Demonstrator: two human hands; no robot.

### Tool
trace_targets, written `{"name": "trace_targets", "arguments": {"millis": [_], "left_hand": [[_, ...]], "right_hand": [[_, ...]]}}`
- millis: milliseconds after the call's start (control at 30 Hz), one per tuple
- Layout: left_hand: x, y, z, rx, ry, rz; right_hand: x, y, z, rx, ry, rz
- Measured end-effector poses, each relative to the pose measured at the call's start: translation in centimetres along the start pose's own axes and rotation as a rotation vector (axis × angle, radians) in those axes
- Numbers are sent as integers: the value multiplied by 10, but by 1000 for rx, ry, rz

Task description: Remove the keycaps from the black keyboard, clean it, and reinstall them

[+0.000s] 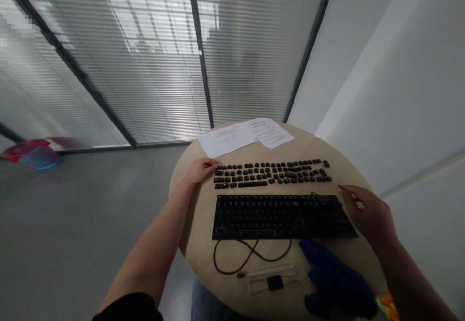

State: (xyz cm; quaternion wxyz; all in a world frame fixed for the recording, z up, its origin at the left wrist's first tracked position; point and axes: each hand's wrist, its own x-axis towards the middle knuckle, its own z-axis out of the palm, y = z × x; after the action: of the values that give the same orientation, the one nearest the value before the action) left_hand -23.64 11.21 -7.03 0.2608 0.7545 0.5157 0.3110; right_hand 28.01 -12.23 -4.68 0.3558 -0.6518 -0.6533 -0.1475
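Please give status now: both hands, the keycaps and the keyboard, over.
Left hand open, touching the loose keycaps. Right hand open, at the right end of the keyboard. Blue cloth and cable lie nearer.

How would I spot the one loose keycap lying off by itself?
Find the round wooden table and the black keyboard on it. Behind it lie rows of loose keycaps. The lone keycap sits past the top row's right end, apart from the others.

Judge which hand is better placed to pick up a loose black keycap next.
Left, probably. The left hand has its fingertips at the end of the rows of loose black keycaps, while the right hand hovers beside the black keyboard, farther from them.
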Motion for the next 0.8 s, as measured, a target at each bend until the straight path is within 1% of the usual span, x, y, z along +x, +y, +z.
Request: {"name": "trace_targets", "arguments": {"millis": [100,200,267,300,333,400,500,533,600,700,800], "left_hand": [[3,-2,1,-30,-35,2],[4,-3,3,-37,-32,-15],[3,-1,4,-43,-3,-33],[2,0,4,-49,19,-42],[0,3,3,-57,46,-50],[-8,9,-1,-83,103,-57],[-35,21,-9,-128,169,-47],[-48,25,-10,-141,183,-42],[-79,33,-7,-163,216,-39],[-127,41,8,-195,263,-38],[-162,50,24,-216,254,-27]], "right_hand": [[14,-19,-6,-8,20,-60],[37,-48,-4,56,-50,-152],[59,-76,6,118,-150,-217],[71,-93,15,149,-229,-264],[84,-111,26,177,-318,-307],[110,-151,55,230,-490,-389],[140,-206,110,240,-665,-408],[146,-221,129,229,-701,-397],[153,-243,161,227,-726,-392],[153,-258,195,211,-743,-384],[150,-258,213,185,-754,-379]]}}
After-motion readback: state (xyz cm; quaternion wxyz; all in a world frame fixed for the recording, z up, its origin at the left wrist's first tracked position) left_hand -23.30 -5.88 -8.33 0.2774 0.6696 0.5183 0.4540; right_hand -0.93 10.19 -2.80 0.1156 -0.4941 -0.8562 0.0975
